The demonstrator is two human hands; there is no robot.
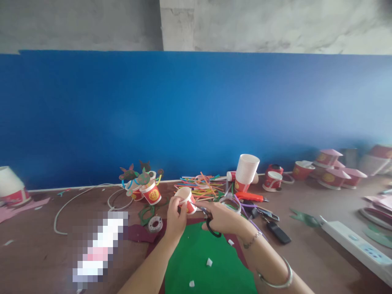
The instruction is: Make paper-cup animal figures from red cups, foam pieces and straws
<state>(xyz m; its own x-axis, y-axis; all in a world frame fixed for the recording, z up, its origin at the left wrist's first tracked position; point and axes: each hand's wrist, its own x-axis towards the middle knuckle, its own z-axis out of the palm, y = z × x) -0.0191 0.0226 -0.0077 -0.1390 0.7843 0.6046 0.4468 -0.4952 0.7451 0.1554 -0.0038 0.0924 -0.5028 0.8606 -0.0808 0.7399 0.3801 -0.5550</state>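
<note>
My left hand (pixel 176 217) grips a small white and red paper cup (pixel 187 200), holding it tilted above a green felt sheet (pixel 205 261). My right hand (pixel 219 216) is shut on a pair of black-handled scissors (pixel 211 225), whose metal blades reach to the cup's lower edge. The hands are close together, and part of the cup is hidden behind my fingers. Small white paper scraps lie on the green felt. A roll of clear tape (pixel 155 224) sits left of the felt, near my left hand.
Behind my hands lie colored pipe cleaners (pixel 199 188), a stack of white cups (pixel 246 169) and an orange utility knife (pixel 249 197). Paper cup crafts stand along the blue wall (pixel 196 114). A white power strip (pixel 352 241) lies at right. A pixelated patch (pixel 99 245) covers part of the table.
</note>
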